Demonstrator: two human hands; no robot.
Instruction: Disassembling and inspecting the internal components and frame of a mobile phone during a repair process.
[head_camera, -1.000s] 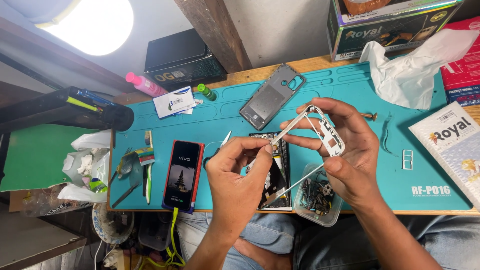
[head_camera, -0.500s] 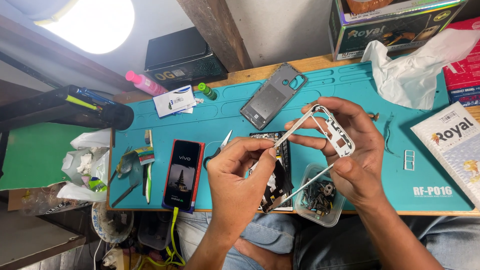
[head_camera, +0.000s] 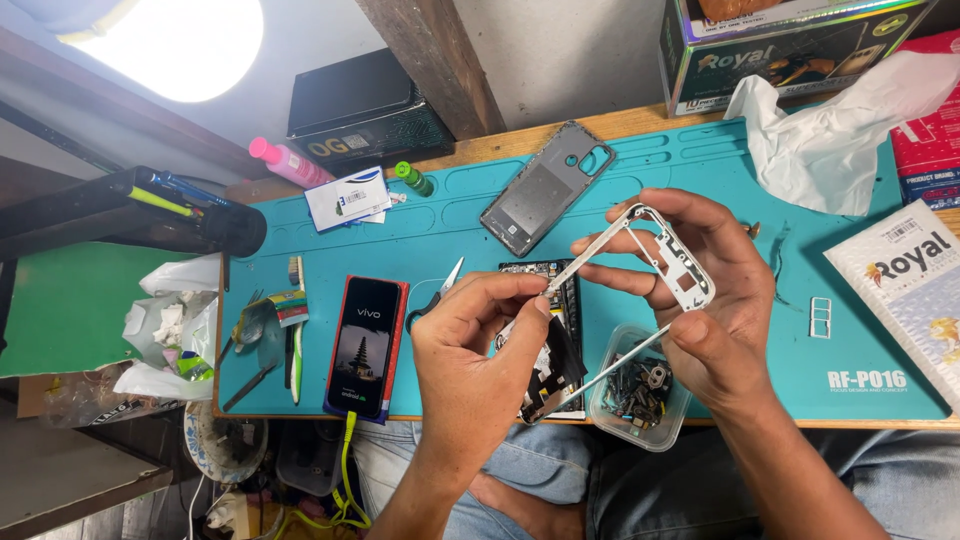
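Gripping white phone frame (head_camera: 668, 255) | right hand (head_camera: 715, 310) clamped on it | left hand (head_camera: 475, 345) pinching its thin edge

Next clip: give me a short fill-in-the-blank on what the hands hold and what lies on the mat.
1. The right hand holds a white phone frame and a thin metal ____.
2. The left hand pinches the frame's lower end above the opened phone, which lies on a ____ mat.
3. Left of the opened phone lies a red phone with its screen facing ____.
4. The clear plastic tub of small parts sits at the mat's ____ edge.

Missing words: rod; teal; up; near
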